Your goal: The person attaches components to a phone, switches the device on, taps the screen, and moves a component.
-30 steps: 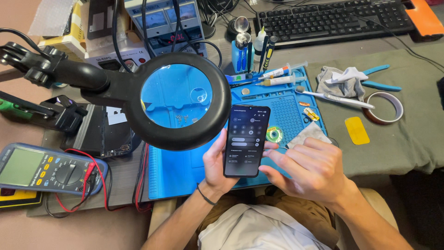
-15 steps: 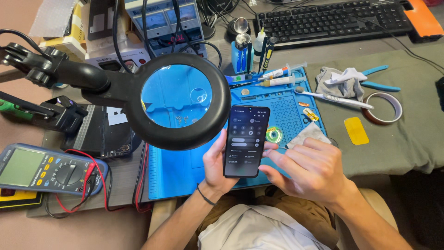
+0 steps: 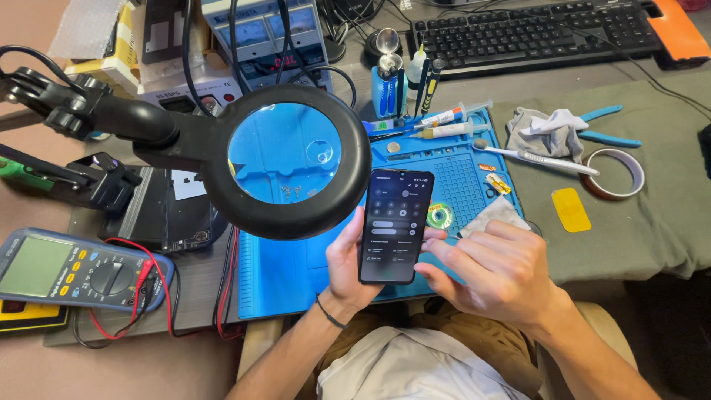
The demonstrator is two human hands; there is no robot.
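2 hands on 1 slim black lit-screen smartphone [image 3: 395,226]. Left hand [image 3: 348,263] clasps its edges, tilting the screen up for viewing; right hand [image 3: 498,270], holding nothing, fingers loosely spread, touches the phone's side above the blue silicone work mat [image 3: 285,274].

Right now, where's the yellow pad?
Head view, right side: the yellow pad lies on the green cloth, between the blue mat and the tape roll.

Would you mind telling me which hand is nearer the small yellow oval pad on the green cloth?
Right. The right hand lies below-left of the small yellow oval pad, apart from it; the left hand is farther left, with the black smartphone in its grip.
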